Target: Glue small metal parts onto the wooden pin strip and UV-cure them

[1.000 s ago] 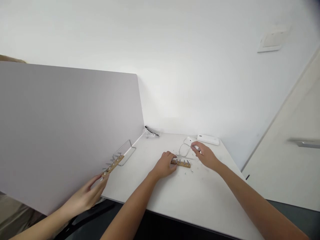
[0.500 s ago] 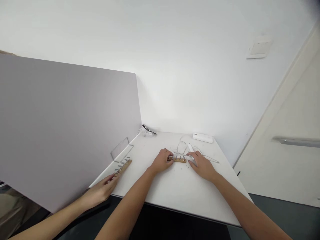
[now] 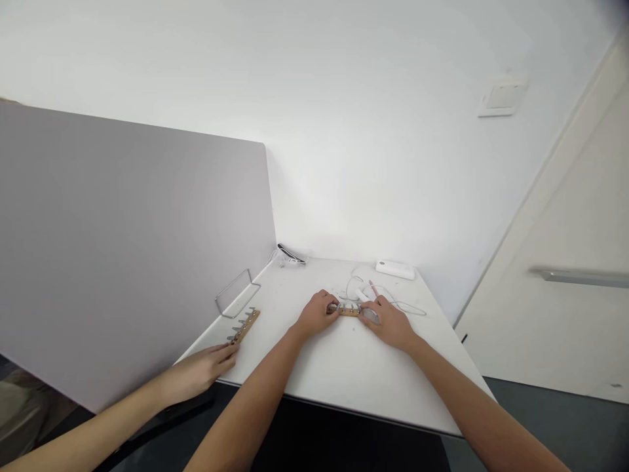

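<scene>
A short wooden hook rail (image 3: 349,313) with several metal hooks lies on the white table in the middle. Its left end is gripped between the fingers and thumb of my left hand (image 3: 317,314). At the right end, my right hand (image 3: 388,322) has its thumb and fingers closed on the wood. Just behind the right hand a thin pinkish stick (image 3: 373,288) pokes up; whether the hand holds it I cannot tell. A white cable (image 3: 410,308) and a small white piece (image 3: 361,296) lie behind the rail.
At the left, another person's hand (image 3: 196,375) holds a second hook rail (image 3: 246,326). A bent wire frame (image 3: 230,288) stands by the grey partition (image 3: 137,249). A white box-like device (image 3: 394,269) and a black-and-white object (image 3: 292,254) lie along the back of the table (image 3: 373,387).
My right hand has moved left onto the rail's right end. The thin pinkish stick now shows behind it. My left hand keeps its grip; the view has shifted slightly.
</scene>
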`<state>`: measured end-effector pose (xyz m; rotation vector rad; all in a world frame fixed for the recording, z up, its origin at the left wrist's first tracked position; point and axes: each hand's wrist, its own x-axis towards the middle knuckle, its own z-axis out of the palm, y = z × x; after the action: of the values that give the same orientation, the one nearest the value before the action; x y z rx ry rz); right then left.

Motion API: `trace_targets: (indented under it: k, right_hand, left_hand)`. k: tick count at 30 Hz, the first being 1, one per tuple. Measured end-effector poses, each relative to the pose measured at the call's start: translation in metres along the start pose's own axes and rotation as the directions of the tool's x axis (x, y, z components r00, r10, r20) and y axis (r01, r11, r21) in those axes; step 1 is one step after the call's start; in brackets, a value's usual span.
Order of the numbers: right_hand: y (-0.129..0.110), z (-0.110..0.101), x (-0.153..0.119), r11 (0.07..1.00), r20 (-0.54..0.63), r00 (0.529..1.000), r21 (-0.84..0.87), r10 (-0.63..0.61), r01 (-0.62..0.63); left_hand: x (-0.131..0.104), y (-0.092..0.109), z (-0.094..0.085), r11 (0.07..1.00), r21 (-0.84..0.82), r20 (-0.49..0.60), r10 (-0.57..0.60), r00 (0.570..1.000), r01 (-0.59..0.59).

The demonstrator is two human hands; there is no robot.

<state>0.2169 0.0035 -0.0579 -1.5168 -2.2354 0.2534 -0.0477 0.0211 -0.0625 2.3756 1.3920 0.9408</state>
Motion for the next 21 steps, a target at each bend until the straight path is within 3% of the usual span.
trace_targets:
  k: [11, 21]
  right_hand:
    - [0.000, 0.003, 0.000, 1.000, -0.015, 1.000, -0.003, -0.003, 0.003]
    - [-0.001, 0.000, -0.003, 1.000, -0.016, 1.000, 0.004, -0.026, 0.026]
  left_hand:
    - [-0.001, 0.004, 0.008, 0.998, 0.006, -0.048, -0.065, 0.997, 0.065]
    - [-0.002, 0.013, 0.002, 0.996, -0.011, -0.030, -0.087, 0.996, 0.086]
